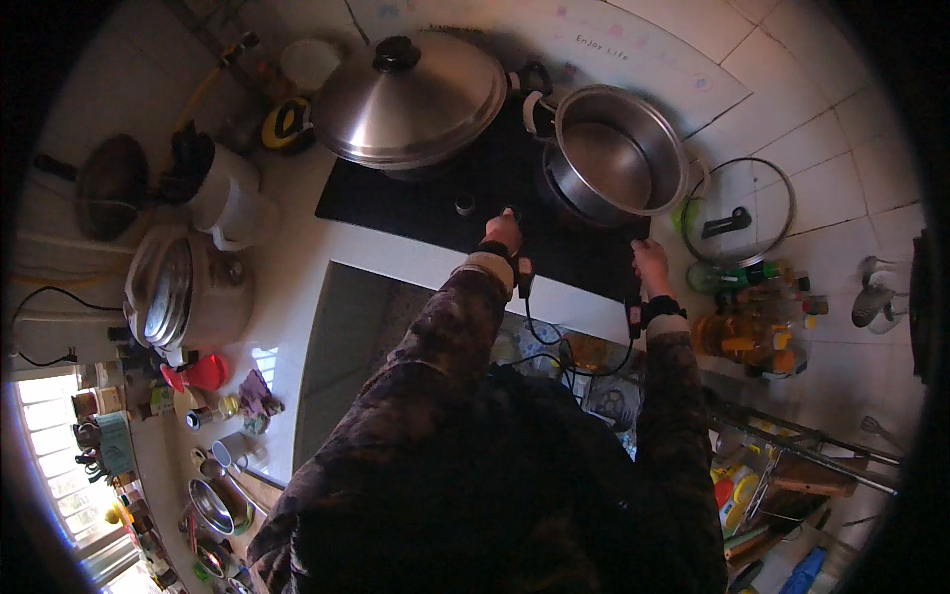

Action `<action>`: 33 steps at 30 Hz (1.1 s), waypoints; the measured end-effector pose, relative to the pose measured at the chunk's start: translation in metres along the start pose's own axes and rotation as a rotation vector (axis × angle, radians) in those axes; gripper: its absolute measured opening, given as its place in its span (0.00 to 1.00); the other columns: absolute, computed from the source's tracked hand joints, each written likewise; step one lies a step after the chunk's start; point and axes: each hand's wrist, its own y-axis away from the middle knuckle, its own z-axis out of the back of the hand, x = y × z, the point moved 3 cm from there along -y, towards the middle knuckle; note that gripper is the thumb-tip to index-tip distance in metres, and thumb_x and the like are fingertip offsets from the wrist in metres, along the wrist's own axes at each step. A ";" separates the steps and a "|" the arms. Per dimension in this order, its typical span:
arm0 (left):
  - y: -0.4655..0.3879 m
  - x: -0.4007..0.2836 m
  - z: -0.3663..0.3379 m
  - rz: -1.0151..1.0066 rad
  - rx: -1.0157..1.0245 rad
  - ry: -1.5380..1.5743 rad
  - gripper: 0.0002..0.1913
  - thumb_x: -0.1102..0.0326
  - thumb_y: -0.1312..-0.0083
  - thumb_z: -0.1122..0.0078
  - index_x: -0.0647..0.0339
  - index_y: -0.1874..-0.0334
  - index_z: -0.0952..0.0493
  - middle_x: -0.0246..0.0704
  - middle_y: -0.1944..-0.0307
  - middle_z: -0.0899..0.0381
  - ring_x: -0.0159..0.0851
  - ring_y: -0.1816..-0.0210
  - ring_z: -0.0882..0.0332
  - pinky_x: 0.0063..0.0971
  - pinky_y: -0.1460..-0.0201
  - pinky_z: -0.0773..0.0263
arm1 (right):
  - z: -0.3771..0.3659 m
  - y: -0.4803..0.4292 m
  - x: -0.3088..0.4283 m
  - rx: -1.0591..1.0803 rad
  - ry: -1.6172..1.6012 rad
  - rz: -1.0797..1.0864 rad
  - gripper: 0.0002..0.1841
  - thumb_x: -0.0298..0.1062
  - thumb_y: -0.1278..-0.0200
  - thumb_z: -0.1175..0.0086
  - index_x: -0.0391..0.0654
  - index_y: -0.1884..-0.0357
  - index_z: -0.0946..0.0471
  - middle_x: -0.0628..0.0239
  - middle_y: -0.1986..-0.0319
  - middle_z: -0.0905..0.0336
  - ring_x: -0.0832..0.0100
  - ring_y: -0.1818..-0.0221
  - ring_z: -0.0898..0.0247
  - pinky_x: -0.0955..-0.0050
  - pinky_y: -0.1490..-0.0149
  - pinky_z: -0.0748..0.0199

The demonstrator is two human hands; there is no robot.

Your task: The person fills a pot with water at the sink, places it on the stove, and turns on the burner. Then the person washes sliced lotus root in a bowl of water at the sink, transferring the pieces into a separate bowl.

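Note:
My left hand [505,233] has its fingers around a dark control knob [513,214] at the front of the black glass cooktop [415,204]. A second knob [464,206] sits to the left of it, untouched. At the cooktop's right front corner, my right hand [652,267] has its fingers curled by the edge; whether anything is in them is hidden. Beyond my hands, on the right burner, stands an uncovered stainless steel pot [612,160] whose inside looks empty. A wide pan under a domed steel lid [415,104] covers the left burner.
A glass lid [738,211] leans against the tiled wall on the right, near several bottles [742,334]. An electric pressure cooker [197,289] and white jug [230,211] stand left. Cables [545,356] hang from both wrists. A rack [801,438] is at lower right.

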 end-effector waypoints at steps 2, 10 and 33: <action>0.000 -0.008 0.000 -0.168 0.147 -0.321 0.19 0.62 0.38 0.47 0.62 0.46 0.29 0.45 0.51 0.24 0.46 0.49 0.24 0.32 0.49 0.27 | -0.001 0.002 0.001 -0.020 -0.039 0.000 0.20 0.45 0.42 0.50 0.38 0.56 0.26 0.61 0.79 0.26 0.67 0.80 0.29 0.69 0.72 0.31; -0.002 -0.011 -0.004 -0.146 0.139 -0.203 0.14 0.77 0.44 0.44 0.62 0.55 0.29 0.41 0.64 0.20 0.45 0.60 0.19 0.31 0.59 0.23 | -0.001 0.002 0.001 0.033 -0.001 -0.042 0.23 0.45 0.41 0.50 0.38 0.49 0.28 0.63 0.80 0.27 0.69 0.80 0.30 0.71 0.73 0.31; -0.029 0.014 -0.026 -0.329 0.205 -0.314 0.18 0.66 0.50 0.36 0.54 0.54 0.23 0.39 0.49 0.27 0.42 0.54 0.22 0.32 0.54 0.26 | 0.036 0.077 -0.168 -0.184 -0.323 0.203 0.09 0.35 0.39 0.51 0.38 0.68 0.28 0.66 0.82 0.30 0.73 0.80 0.35 0.73 0.74 0.38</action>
